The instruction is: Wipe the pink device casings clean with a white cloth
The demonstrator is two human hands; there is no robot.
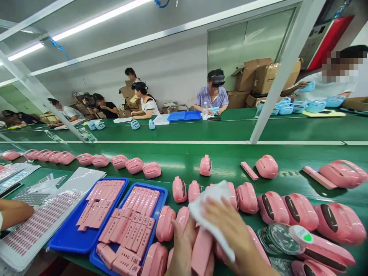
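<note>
Two-handed work at a green workbench (pixel 178 151). The left hand (pixel 182 251) grips a smooth pink plastic block (pixel 201 251), low and just right of centre. The right hand (pixel 227 222) lies flat over a thin white cloth (pixel 222 186) against the block, fingers extended; whether its thumb pinches the cloth cannot be told. Cloth and hand hide part of the block and several rounded glossy pink plastic housings (pixel 247 198) behind them. Right of the hands, a clear plastic bottle (pixel 280 239) lies on its side among the housings. A slanting white metal post (pixel 283 73) rises beyond the bench, crossing the view of the far bench. At left, another person's forearm (pixel 15 214) reaches over a pale sheet of small printed labels (pixel 34 230).

Counts: two blue plastic trays near the hands, the left tray (pixel 67 237) and the right tray (pixel 165 194), both bearing slim pink bars (pixel 138 232); ten housings in the line at far left; two loose pink bars, one narrow bar (pixel 249 171) and one longer bar (pixel 319 177); four light-blue housings (pixel 135 124) on the left of the far bench.
</note>
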